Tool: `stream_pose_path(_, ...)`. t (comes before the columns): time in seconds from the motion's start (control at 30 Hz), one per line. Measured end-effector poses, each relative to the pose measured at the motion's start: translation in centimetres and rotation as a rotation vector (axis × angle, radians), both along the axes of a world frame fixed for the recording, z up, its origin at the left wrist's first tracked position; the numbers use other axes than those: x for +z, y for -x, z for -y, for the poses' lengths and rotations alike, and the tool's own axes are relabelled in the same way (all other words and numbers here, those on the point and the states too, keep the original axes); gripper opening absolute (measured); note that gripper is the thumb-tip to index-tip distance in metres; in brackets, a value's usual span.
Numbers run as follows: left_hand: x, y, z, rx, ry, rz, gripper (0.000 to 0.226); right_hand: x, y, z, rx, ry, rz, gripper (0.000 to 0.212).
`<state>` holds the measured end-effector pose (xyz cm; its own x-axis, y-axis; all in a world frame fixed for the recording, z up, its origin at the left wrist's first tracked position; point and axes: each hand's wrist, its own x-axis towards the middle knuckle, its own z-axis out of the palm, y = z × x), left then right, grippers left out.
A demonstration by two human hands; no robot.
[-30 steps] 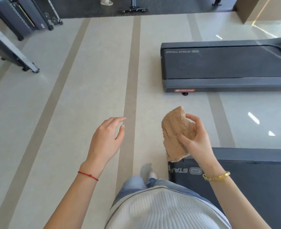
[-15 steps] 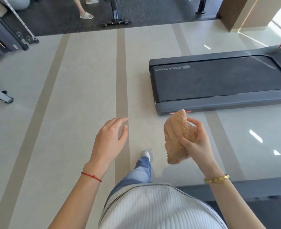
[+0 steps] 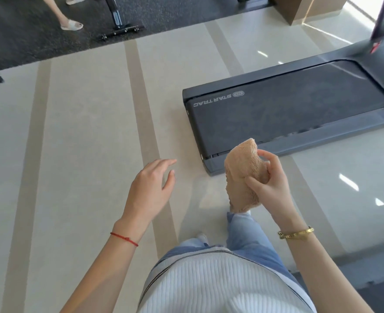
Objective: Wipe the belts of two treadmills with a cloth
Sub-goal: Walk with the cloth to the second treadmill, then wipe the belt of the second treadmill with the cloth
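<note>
A bunched tan cloth hangs in the air, gripped by my right hand with fingers and thumb curled round it. Just beyond it lies a dark treadmill with a black belt marked STAR TRAC, stretching away to the right. The cloth is above the floor near the treadmill's near corner, not touching the belt. My left hand floats to the left with relaxed fingers, holding nothing. A dark edge of a second treadmill shows at the bottom right behind my right arm.
Beige floor with darker stripes spreads left and ahead. A dark mat at the top holds an exercise machine base and another person's sandalled foot. A brown column stands at top right.
The view has advanced toward the far treadmill, which now lies closer and larger. The near treadmill has slid almost out of view at bottom right. Both hands keep their poses.
</note>
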<state>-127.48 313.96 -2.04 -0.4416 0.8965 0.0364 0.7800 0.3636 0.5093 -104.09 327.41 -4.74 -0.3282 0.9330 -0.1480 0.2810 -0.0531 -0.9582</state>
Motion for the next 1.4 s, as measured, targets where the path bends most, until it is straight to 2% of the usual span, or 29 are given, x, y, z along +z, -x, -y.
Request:
stream_pose_path(0.3,-2.5,1.7,-14.1,0.053,-0.009,-0.001,0.028,-2.4,1.5,-14.8,0.053,0.007,0.037,0.060)
stream_pose_path(0.57,-5.9,-0.9,-32.5,0.212,-0.019,0.033,0.029,-5.3,1.9,-34.6,0.247,0.119,0.072,0.060)
stream_pose_path(0.8,-12.3,0.9,-46.3,0.287,-0.071,-0.009,0.031,-12.6,6.9,-49.1,0.375,0.156,0.097,0.061)
stream_pose_path(1.03,-26.1,5.8,-55.1,0.295,-0.001,-0.037,0.033,-26.3,14.7,-57.0,0.365,0.240,0.063,0.060)
stream_pose_path(1.4,-56.2,11.5,-59.2,0.278,0.058,-0.100,0.032,-53.1,24.1,-62.7,0.425,0.161,0.007,0.059)
